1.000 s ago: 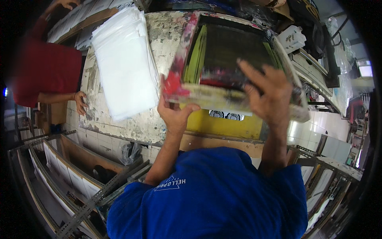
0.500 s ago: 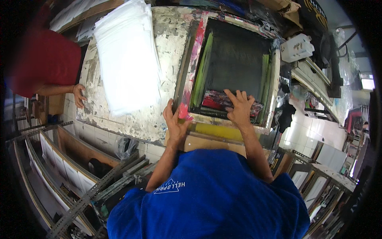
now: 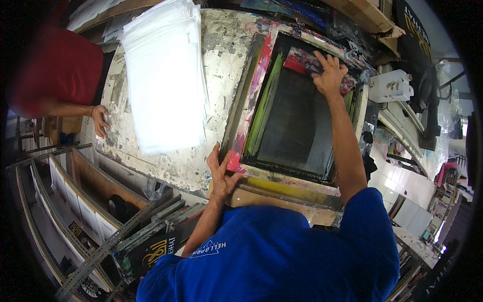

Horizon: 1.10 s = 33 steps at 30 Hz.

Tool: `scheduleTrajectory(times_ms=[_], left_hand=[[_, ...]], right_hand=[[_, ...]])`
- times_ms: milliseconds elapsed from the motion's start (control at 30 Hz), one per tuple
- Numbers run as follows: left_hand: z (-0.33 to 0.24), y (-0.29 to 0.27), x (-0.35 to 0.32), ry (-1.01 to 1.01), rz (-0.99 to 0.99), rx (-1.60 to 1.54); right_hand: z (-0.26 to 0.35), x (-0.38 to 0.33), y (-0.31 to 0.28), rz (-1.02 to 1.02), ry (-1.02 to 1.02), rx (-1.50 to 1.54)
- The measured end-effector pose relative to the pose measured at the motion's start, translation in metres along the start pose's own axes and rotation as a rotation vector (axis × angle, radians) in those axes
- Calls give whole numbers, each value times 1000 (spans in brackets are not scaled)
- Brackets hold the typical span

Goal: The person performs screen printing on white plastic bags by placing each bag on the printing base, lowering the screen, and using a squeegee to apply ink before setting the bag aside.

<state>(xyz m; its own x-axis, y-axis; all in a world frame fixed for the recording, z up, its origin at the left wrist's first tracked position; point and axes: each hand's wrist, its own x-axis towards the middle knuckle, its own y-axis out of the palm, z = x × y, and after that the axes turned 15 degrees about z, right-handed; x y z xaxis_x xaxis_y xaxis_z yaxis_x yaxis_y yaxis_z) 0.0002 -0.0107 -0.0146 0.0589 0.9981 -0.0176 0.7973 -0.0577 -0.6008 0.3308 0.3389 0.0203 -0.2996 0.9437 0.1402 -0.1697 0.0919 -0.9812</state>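
A screen printing frame (image 3: 253,98), its left rail smeared pink and red, lies on the paint-stained table. Black ink covers much of its dark mesh (image 3: 294,121), with green streaks along the sides. My right hand (image 3: 330,76) grips a squeegee (image 3: 301,62), stained red and black, at the far end of the mesh; its blade edge is hidden. At the near left corner of the frame, my left hand (image 3: 221,176) straddles the wood, thumb on the near rail and fingers along the left side.
A tall stack of white sheets (image 3: 163,80) lies on the table (image 3: 221,55) left of the frame. A co-worker's hand (image 3: 100,121) rests at the table's left edge. A whitish plastic container (image 3: 390,86) stands at right. Metal-edged shelving (image 3: 95,256) fills the lower left.
My right hand has carried the squeegee from the near end of the mesh to the far end. My left hand stays at the frame's near left corner. The view has shifted slightly.
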Motion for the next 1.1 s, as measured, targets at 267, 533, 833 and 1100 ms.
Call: scheduleTrajectory(times_ms=[267, 533, 833, 1100], left_hand=[[-5, -3, 2, 23, -27, 1], [-4, -3, -2, 44, -3, -62], [-24, -8, 8, 179, -121, -204], [-123, -63, 64, 312, -343, -302]], right_hand=[[-41, 70, -15, 80, -41, 133], [-29, 65, -48, 203, 120, 532], [59, -90, -132, 205, 199, 904], [174, -186, -260, 231, 55, 162]])
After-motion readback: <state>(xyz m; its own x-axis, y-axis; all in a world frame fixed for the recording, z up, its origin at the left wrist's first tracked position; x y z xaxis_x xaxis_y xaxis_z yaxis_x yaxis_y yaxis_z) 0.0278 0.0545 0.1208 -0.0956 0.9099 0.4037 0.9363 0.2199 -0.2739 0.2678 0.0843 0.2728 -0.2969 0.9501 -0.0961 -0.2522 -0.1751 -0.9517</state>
